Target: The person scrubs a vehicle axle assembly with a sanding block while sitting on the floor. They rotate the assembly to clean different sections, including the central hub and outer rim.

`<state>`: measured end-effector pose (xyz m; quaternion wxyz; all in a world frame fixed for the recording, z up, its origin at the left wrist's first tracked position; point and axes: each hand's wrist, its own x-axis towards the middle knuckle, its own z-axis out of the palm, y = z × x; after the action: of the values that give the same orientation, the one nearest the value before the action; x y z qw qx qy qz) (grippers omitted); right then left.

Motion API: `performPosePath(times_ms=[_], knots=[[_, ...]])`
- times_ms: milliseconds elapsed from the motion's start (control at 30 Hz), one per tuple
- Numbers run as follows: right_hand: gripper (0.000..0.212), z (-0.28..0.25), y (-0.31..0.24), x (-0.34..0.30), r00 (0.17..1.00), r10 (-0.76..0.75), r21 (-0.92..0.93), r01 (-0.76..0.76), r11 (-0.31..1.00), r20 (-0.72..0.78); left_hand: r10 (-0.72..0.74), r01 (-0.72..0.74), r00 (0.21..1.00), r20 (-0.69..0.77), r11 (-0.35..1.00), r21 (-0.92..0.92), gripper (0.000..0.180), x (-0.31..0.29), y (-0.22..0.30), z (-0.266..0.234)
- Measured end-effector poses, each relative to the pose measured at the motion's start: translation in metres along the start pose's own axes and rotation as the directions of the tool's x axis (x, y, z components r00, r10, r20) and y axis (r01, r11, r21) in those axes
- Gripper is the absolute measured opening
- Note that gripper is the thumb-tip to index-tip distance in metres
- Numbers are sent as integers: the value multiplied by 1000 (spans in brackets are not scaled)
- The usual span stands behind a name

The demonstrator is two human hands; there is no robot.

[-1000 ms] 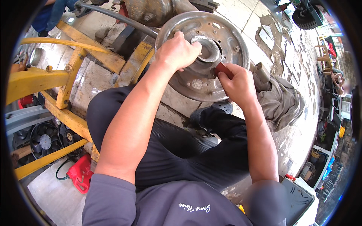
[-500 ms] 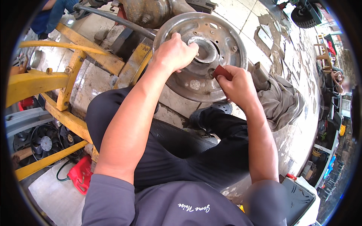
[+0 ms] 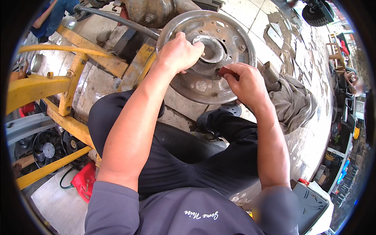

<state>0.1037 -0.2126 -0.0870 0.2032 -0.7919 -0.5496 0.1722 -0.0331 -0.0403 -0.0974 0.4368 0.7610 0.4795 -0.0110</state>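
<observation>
A round, worn metal brake backing plate (image 3: 237,39) stands in front of me at the end of a rusty axle housing (image 3: 143,13). A raised hub ring (image 3: 214,60) sits at its middle. My left hand (image 3: 178,55) is closed on the left side of the hub, its thumb at the ring's edge and some fingertips hidden. Between thumb and fingers, my right hand (image 3: 248,82) pinches a small reddish-brown piece of sandpaper (image 3: 225,71). The sandpaper's end lies by a hole in the plate, just below and right of the ring; I cannot tell whether it touches.
A yellow metal frame (image 3: 74,84) stands at the left, above a red container (image 3: 84,182) and fans (image 3: 47,150). A grey-brown cloth (image 3: 291,103) lies right of the plate. Broken tiles (image 3: 276,35) are farther off. Another person (image 3: 56,19) is at the upper left.
My right hand has shifted slightly up and left, and the sandpaper now lies flatter, nearer the hole. My left hand stays at the hub. The view has shifted a little.
</observation>
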Motion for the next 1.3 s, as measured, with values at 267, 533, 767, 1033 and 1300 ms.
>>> performPosePath(times_ms=[267, 533, 767, 1033, 1300], knots=[[17, -1, 1, 8, 976, -217, -218, 212, 953, 4, 0, 0, 1000, -13, 1000, -4, 74, 1, -2, 2], [17, -1, -2, 4, 993, -114, -42, 114, 993, 10, 12, -12, 1000, -10, 1000, -5, 72, -1, 0, 1], [15, 14, -5, -2, 959, -261, -286, 222, 932, -108, 6, -6, 1000, -18, 1000, 13, 71, 1, -3, 2], [16, 13, -10, -7, 983, -131, -116, 117, 986, -125, 5, -4, 1000, 19, 1000, -2, 70, 3, -3, 1], [10, 16, -21, -6, 993, -58, -322, 24, 946, -99, 1, -1, 1000, 1, 1000, 6, 71, 2, -4, 2]])
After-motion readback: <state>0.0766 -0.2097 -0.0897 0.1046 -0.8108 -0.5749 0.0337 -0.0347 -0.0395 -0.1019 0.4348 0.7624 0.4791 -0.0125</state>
